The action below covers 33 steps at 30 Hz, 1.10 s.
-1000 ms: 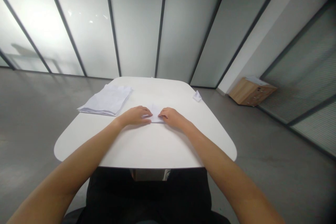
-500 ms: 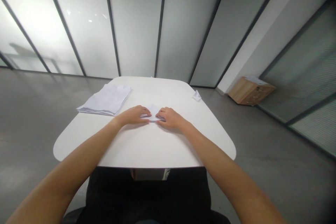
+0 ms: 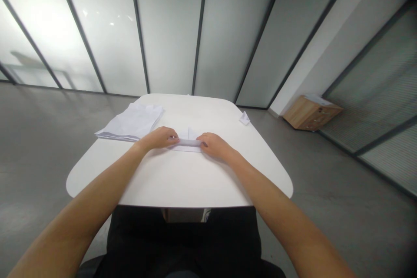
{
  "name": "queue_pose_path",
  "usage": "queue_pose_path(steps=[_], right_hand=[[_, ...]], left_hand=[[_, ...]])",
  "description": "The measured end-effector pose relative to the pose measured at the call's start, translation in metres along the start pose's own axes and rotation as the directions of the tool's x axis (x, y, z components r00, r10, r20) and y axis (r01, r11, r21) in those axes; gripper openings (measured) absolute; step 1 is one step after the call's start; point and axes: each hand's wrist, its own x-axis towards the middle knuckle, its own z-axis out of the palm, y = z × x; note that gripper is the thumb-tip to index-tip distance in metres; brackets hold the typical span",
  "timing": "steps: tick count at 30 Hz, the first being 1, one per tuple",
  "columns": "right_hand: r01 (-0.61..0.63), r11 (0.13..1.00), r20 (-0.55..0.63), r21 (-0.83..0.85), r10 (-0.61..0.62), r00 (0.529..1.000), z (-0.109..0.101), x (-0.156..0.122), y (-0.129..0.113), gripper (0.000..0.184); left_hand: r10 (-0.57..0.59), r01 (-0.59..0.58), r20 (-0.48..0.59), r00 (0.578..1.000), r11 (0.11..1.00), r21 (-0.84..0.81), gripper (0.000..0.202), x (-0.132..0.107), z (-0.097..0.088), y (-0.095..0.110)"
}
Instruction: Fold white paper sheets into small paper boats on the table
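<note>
A folded sheet of white paper lies on the table in front of me, its peak pointing away and a crease running down the middle. Along its near side a strip is raised as a band between my hands. My left hand pinches the left end of that band, thumb towards me. At the right end, my right hand grips it with curled fingers. Both hands cover the paper's outer corners.
The paper lies on a white table with rounded corners. A stack of white sheets rests at the left, close to my left wrist. Near the right edge sits a small folded paper piece. A wooden cabinet stands on the floor beyond.
The near strip of the paper has been lifted into a band. My left hand has shifted slightly left and away, and the hands are farther apart, uncovering more of the paper.
</note>
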Motion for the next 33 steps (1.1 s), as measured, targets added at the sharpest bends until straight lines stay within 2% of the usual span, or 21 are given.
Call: queue_pose_path(steps=[7,11,14,17,21,24,28,33], right_hand=[[-0.167,0.986,-0.004,-0.008,0.167,0.986,0.001,-0.001,0.004,0.034],[-0.195,0.979,0.011,-0.053,0.196,0.981,0.004,0.000,0.008,0.036],[-0.186,0.979,0.022,-0.086,0.188,0.982,0.004,-0.002,0.009,0.037],[-0.192,0.974,0.030,-0.119,0.197,0.980,0.002,-0.003,0.009,0.037],[-0.188,0.971,0.017,-0.144,0.193,0.981,0.001,-0.001,0.008,0.035],[-0.162,0.975,-0.008,-0.155,0.163,0.987,0.002,0.003,0.005,0.032],[-0.133,0.978,-0.039,-0.160,0.128,0.991,0.003,0.011,-0.003,0.025],[-0.085,0.982,-0.012,-0.170,0.085,0.996,0.004,0.023,-0.014,0.022]], left_hand=[[-0.085,0.084,-0.002,0.996,0.994,-0.075,0.038,-0.002,0.000,-0.010],[-0.109,0.109,0.007,0.994,0.991,-0.081,0.040,-0.002,0.002,-0.015],[-0.092,0.091,-0.011,0.996,0.992,-0.088,0.042,-0.001,0.007,-0.020],[-0.022,0.020,-0.046,0.999,0.999,-0.048,0.042,-0.001,0.011,-0.023],[0.092,-0.090,-0.104,0.990,0.996,0.024,0.031,0.002,0.012,-0.013],[0.126,-0.122,-0.113,0.986,0.992,0.044,0.023,0.006,0.014,0.003],[0.054,-0.045,-0.146,0.988,0.997,0.060,0.021,0.011,0.021,0.021],[-0.020,0.031,-0.164,0.986,0.997,0.068,0.023,0.013,0.026,0.029]])
